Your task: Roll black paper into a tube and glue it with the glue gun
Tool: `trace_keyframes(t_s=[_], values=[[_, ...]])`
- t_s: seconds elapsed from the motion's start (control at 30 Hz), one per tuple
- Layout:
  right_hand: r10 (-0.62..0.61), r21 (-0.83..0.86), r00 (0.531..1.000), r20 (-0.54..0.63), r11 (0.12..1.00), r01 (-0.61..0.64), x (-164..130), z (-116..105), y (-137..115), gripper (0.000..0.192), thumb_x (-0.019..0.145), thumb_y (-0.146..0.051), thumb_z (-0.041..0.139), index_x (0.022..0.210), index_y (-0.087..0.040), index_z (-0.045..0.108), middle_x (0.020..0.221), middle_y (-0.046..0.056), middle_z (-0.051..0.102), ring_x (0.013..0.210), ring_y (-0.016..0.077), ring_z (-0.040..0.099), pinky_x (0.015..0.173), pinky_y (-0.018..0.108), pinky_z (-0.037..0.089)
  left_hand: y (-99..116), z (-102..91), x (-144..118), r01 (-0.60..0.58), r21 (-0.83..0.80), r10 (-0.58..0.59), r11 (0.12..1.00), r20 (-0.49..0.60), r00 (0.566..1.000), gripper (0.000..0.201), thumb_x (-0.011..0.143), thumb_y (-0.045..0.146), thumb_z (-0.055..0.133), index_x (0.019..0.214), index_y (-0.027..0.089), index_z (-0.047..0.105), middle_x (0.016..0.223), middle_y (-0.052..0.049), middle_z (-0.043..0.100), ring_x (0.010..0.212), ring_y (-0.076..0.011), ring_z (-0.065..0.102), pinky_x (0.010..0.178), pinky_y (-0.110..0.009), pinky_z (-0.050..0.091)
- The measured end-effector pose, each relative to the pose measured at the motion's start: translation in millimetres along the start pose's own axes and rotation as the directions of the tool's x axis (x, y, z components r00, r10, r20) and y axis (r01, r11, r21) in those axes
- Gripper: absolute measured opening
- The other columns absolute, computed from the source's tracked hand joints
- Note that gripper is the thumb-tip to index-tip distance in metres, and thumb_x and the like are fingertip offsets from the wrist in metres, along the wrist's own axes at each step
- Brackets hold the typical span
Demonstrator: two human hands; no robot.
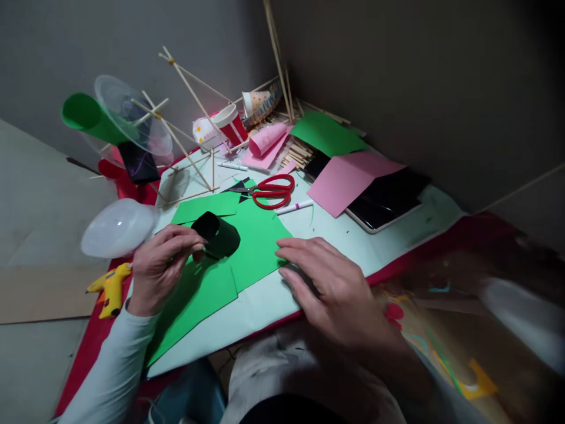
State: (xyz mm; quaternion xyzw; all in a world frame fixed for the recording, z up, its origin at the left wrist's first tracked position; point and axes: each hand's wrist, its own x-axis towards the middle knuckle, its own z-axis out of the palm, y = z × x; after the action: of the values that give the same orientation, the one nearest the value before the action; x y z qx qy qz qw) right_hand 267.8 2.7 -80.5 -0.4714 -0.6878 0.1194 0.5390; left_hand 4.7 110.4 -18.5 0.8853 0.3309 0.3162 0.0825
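My left hand (161, 265) grips a rolled tube of black paper (217, 234), held just above a spread of green paper sheets (253, 244). My right hand (329, 282) rests palm down on the pale work mat (265, 303), fingers together, touching the green paper's right edge. Something dark lies under its fingers, too hidden to identify. Red-handled scissors (272, 191) lie beyond the green sheets, with a white marker (293, 207) beside them.
A yellow glue gun (110, 288) lies left of my left wrist. Clear plastic domes (118, 227), a green paper cone (88, 118) and a wooden stick frame (189, 126) stand at the back left. Pink paper (344, 179), a black tablet (388, 197), cups and sticks crowd the back.
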Motion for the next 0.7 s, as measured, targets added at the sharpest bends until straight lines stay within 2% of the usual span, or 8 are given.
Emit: trace_keyframes(t_s=[0.17,0.4,0.53,0.63,0.7], values=[[0.007,0.028,1.000,-0.013,1.000,-0.006,0.1,2.5,1.3,0.018,0.097,-0.014,0.057,0.108,-0.010,0.071,0.114,0.013,0.077,0.100,0.0250,0.070,0.090,0.042,0.061,2.7,1.0,-0.3,0.049,0.006,-0.049,0.999,0.017,0.999,0.017,0.093,0.011,0.065,0.098,0.026,0.072,0.092,-0.001,0.065,0.071,-0.0115,0.065,0.059,-0.026,0.058],[0.022,-0.040,1.000,-0.021,0.999,-0.023,1.6,2.2,-1.9,0.019,0.097,-0.016,0.057,0.108,-0.011,0.073,0.114,0.011,0.078,0.097,0.0257,0.072,0.089,0.043,0.062,3.2,3.4,-0.5,0.043,0.028,-0.042,0.999,-0.005,0.999,0.018,0.090,0.007,0.068,0.096,0.024,0.071,0.089,-0.001,0.066,0.072,-0.0128,0.065,0.059,-0.026,0.056],[0.017,-0.034,1.000,-0.022,0.999,-0.018,-1.0,2.5,-0.3,0.017,0.095,-0.014,0.060,0.107,-0.013,0.073,0.113,0.011,0.079,0.099,0.0240,0.073,0.091,0.040,0.061,10.3,5.2,-0.5,0.070,-0.028,-0.073,0.997,-0.121,0.990,0.016,0.091,0.007,0.067,0.093,0.022,0.072,0.088,-0.001,0.064,0.063,-0.0104,0.064,0.055,-0.025,0.055],[0.036,0.047,0.999,0.003,0.998,-0.036,2.1,-1.0,0.5,0.017,0.094,-0.012,0.062,0.107,-0.017,0.072,0.110,0.008,0.079,0.099,0.0205,0.074,0.091,0.034,0.061,21.9,5.5,-1.1,0.161,-0.136,-0.187,0.978,-0.213,0.959,0.015,0.093,0.008,0.065,0.092,0.021,0.072,0.088,0.000,0.062,0.055,-0.0071,0.061,0.050,-0.024,0.051],[0.035,0.083,0.997,0.066,0.996,-0.041,10.7,-6.2,-2.0,0.019,0.095,-0.013,0.062,0.111,-0.019,0.070,0.109,0.007,0.079,0.099,0.0194,0.075,0.090,0.032,0.062,30.2,4.6,-1.2,0.200,-0.224,-0.255,0.954,-0.251,0.934,0.014,0.093,0.009,0.064,0.090,0.020,0.072,0.082,0.002,0.060,0.053,-0.0068,0.061,0.046,-0.023,0.049]])
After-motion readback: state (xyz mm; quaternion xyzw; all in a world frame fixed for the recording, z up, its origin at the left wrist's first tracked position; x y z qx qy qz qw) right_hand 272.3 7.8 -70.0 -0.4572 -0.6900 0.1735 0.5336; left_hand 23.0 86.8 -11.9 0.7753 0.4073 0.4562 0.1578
